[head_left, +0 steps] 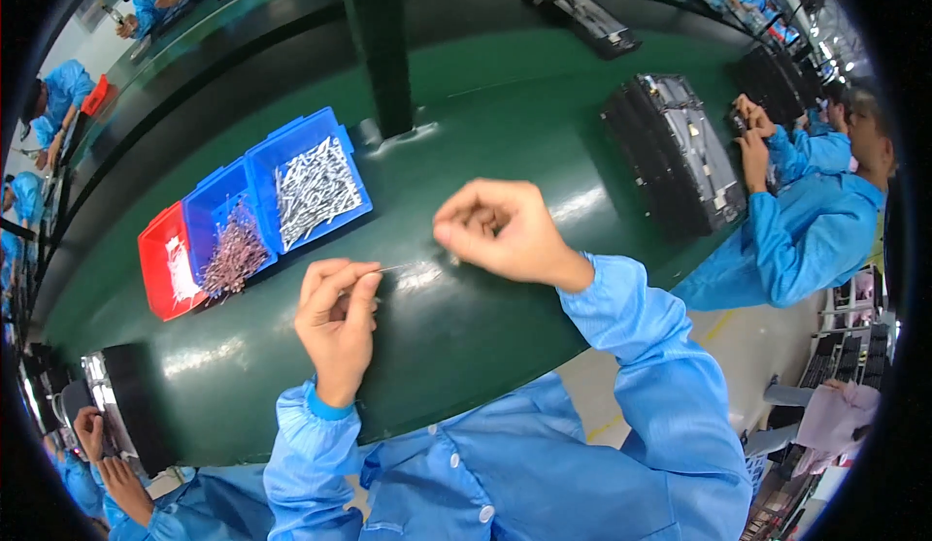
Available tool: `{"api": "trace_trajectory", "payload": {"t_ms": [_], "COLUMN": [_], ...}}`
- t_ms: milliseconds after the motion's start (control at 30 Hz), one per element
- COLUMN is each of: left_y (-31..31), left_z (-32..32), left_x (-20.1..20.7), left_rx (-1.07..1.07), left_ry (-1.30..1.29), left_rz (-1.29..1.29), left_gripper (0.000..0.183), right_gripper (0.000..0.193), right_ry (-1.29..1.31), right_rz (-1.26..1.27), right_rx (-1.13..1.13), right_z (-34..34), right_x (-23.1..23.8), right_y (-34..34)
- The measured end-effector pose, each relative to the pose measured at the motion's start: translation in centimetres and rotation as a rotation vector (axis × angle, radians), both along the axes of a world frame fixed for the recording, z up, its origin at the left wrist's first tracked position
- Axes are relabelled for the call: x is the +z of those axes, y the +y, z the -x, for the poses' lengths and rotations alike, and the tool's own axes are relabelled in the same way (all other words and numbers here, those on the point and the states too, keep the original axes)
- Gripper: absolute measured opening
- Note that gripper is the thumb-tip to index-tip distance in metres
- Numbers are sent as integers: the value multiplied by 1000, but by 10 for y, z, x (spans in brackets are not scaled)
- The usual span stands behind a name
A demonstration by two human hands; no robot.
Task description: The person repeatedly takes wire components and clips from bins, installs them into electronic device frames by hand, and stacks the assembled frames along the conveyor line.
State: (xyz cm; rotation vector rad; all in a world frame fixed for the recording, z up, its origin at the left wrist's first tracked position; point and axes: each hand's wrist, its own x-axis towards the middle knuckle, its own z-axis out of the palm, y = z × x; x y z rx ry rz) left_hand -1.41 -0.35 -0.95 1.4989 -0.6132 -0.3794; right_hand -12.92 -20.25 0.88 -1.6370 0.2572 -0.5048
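Note:
Over the green table (pixel 437 347), my left hand (pixel 335 323) is closed, pinching a thin wire-like piece (pixel 396 267) between thumb and forefinger. The piece points right, toward my right hand (pixel 510 230). That hand is curled shut with thumb and fingertips together. Something small and blurred shows below its fingertips, too indistinct to name. Past my left hand is a blue bin (pixel 335 223) of silvery-white short pieces (pixel 316 187). Beside it, another blue bin (pixel 197 213) holds thin reddish-brown pieces (pixel 235 252). A red bin (pixel 150 260) at the left end contains small white pieces (pixel 181 269).
A green post (pixel 374 46) rises from the table behind the bins. Stacked black units (pixel 675 153) stand at the right, near a co-worker in blue (pixel 806 211). One long black unit (pixel 582 19) lies farther back. Another co-worker's hands (pixel 112 454) work at the lower left.

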Motion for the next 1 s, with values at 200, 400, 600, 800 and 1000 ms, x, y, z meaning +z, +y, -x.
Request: {"api": "trace_trajectory", "payload": {"t_ms": [200, 400, 600, 800, 1000], "left_y": [-4, -10, -15, -18, -18], "left_z": [-3, 1, 5, 8, 7], "left_x": [-8, -26, -22, -18, -18], "left_rx": [-39, -79, -78, -95, -109], "left_ry": [158, 2, -103, -164, -154], "left_rz": [3, -75, -104, -133, -129], "left_gripper": [9, 8, 8, 7, 7], "right_gripper": [28, 66, 23, 27, 13], "right_ry": [-122, 138, -230, -579, -605], "right_rz": [77, 233, -154, -567, -911], "right_rx": [-700, -1273, -1309, -973, -321], "right_z": [-27, -36, -56, -55, -36], "right_x": [-55, -84, -71, -66, -66], "right_y": [-159, -318, -344, -336, -320]}}
